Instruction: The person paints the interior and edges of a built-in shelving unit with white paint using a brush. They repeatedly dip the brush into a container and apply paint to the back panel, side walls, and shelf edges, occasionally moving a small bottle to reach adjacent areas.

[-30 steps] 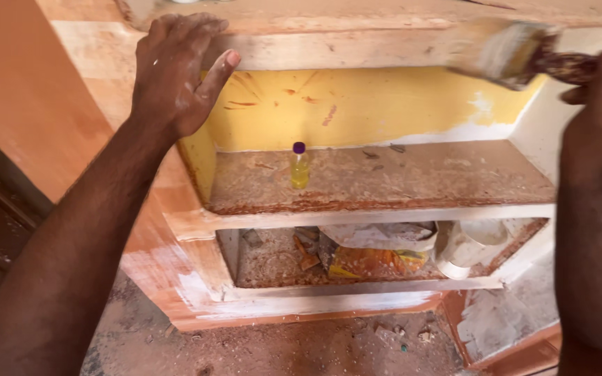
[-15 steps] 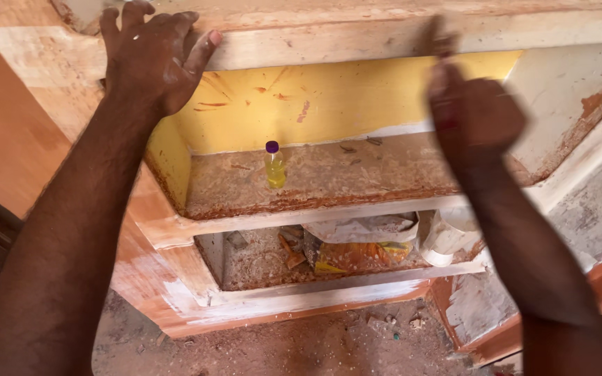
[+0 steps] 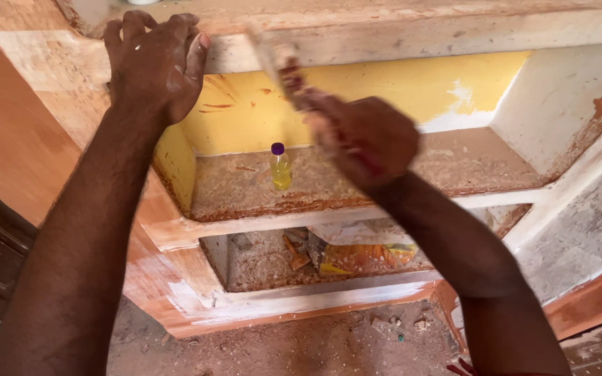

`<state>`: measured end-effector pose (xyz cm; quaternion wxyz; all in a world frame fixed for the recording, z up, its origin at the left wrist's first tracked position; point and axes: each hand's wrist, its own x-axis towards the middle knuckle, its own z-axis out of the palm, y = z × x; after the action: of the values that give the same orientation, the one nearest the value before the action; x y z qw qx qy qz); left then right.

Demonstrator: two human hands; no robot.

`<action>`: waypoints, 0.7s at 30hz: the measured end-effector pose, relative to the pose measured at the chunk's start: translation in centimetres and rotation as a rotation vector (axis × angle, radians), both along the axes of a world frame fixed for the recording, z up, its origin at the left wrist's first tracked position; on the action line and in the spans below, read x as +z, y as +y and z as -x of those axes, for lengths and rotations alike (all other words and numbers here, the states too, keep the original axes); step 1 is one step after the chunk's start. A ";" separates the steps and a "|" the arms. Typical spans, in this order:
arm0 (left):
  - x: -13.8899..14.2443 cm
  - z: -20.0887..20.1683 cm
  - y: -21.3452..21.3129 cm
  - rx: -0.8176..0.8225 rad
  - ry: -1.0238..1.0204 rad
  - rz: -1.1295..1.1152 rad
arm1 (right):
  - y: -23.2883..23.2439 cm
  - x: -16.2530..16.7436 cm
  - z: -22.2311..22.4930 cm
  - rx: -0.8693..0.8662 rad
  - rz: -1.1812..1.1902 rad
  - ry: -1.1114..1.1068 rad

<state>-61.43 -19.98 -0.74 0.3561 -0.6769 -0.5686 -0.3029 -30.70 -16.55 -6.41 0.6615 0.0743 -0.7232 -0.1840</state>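
Your left hand [image 3: 153, 64] lies flat and spread on the top front rail [image 3: 454, 31] of the wooden cabinet, near its left corner, with the fingers bent over the upper edge; it presses there and grips no loose thing. Your right hand [image 3: 367, 143] is closed around the handle of a paintbrush [image 3: 278, 66], which is blurred. The brush points up and to the left, and its bristle end is at the lower edge of that same top rail, just to the right of your left hand; I cannot tell if the bristles really touch the wood. Behind the brush is the yellow back panel [image 3: 398, 87] of the upper compartment. On the upper shelf [image 3: 468, 163], toward its left side, a small bottle [image 3: 280, 167] with yellow liquid and a purple cap stands upright, well apart from both hands. In the lower compartment a crumpled orange and yellow bag [image 3: 364, 256] lies on the lower shelf, near the middle. Below the cabinet the floor [image 3: 315, 345] is covered with sawdust.
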 end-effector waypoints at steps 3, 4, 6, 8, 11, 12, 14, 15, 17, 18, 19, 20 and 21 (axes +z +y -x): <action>-0.2 0.3 0.2 -0.002 -0.010 -0.005 | 3.4 -0.9 -3.9 0.388 0.191 0.042; -0.2 0.4 0.2 -0.003 -0.007 -0.004 | 5.0 -1.4 -5.9 0.514 0.275 0.025; -0.1 0.6 0.3 -0.012 0.004 0.004 | 8.5 -2.4 -10.5 0.246 0.383 0.391; -0.2 0.9 0.2 -0.022 0.046 -0.015 | 12.3 -3.0 -16.0 0.228 0.373 0.501; -0.4 0.9 0.0 -0.041 0.057 -0.030 | 15.6 -3.4 -24.8 0.013 0.337 0.576; -0.4 0.8 -0.1 -0.045 0.051 -0.034 | 16.2 -3.2 -27.3 -0.054 0.324 0.592; -0.3 0.7 -0.2 -0.046 0.081 -0.051 | 16.4 -3.2 -30.4 -0.212 0.307 0.486; -0.3 0.6 -0.3 -0.046 0.096 -0.058 | 16.0 -3.2 -31.4 -0.286 0.299 0.426; -0.2 0.4 -0.4 -0.038 0.106 -0.054 | 14.8 -2.6 -32.2 -0.402 0.270 0.342; -0.1 0.4 -0.4 -0.033 0.112 -0.056 | 13.8 -2.5 -32.0 -0.453 0.252 0.314; 0.0 0.4 -0.3 -0.026 0.095 -0.040 | 12.7 -2.4 -31.4 -0.499 0.226 0.292; 0.1 0.3 -0.3 -0.016 0.076 -0.023 | 11.5 -2.3 -30.5 -0.541 0.191 0.284; 0.1 0.4 -0.2 -0.006 0.058 -0.004 | 10.2 -2.2 -29.4 -0.582 0.148 0.275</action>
<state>-61.79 -20.20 -0.63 0.3729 -0.6862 -0.5555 -0.2855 -1.32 -6.34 -8.61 0.6762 -0.2093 -0.6293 -0.3208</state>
